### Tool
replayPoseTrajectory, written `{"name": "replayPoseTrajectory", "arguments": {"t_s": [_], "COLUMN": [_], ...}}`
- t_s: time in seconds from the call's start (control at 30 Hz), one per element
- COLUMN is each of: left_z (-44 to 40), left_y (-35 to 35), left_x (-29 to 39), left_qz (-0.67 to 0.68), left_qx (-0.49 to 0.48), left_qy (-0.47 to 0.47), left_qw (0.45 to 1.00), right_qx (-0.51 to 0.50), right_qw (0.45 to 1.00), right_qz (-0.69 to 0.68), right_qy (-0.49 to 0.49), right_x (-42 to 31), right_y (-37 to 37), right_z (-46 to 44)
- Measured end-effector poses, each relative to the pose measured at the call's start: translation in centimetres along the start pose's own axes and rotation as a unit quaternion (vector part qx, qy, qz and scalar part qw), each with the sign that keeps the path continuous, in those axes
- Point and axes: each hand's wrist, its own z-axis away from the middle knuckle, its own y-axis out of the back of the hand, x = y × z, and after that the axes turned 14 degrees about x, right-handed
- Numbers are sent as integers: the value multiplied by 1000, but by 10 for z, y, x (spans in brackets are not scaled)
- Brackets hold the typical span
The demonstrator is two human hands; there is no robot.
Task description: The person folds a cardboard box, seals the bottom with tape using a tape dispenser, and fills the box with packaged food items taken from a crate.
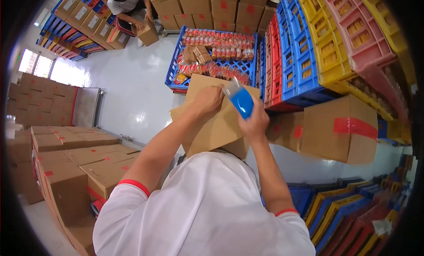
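A cardboard carton stands right in front of me with its flaps at the top. My left hand rests on its upper flap, fingers curled and closed against the cardboard near the far edge. In my right hand is a blue tape dispenser with a clear, pale end, held tilted over the carton's right side. The fingers of that hand are wrapped round its lower part. The dispenser's far end is slightly blurred, and whether it touches the flap I cannot tell.
Beyond the carton sits a blue crate of packaged goods. Stacked coloured crates line the right, with a taped carton below. Cartons are stacked at left. A co-worker handles a box at the far left.
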Motion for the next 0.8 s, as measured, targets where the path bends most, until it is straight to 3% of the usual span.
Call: {"name": "replayPoseTrajectory", "arguments": {"t_s": [0.13, 0.2, 0.3, 0.43, 0.53, 0.67, 0.73, 0.8], "left_z": [-9, -13, -10, -5, -5, -4, -6, -6], "left_y": [-3, 0, 1, 5, 3, -5, 6, 7], "left_x": [2, -3, -7, -6, -5, 2, 14, 17], "left_qz": [3, -16, -21, -33, -34, -32, -25, -23], "left_qx": [5, 1, -24, -8, -13, 4, -8, -20], "left_qy": [7, -1, 25, 40, 34, 19, 30, 41], "left_qw": [1000, 1000, 999, 999, 999, 999, 999, 999], "right_qx": [13, -28, -63, -95, -72, 16, 7, 3], "right_qw": [999, 996, 986, 957, 946, 966, 945, 955], "right_qz": [0, 0, 26, -9, -29, -63, -69, -7], "right_qy": [-31, -85, -153, -274, -315, -249, -320, -297], "right_x": [15, 21, 1, 27, 33, 56, 65, 64], "right_y": [-87, -100, -59, 38, 57, -29, -79, -84], "right_z": [-72, -87, -84, -21, -4, -41, -67, -76]}}
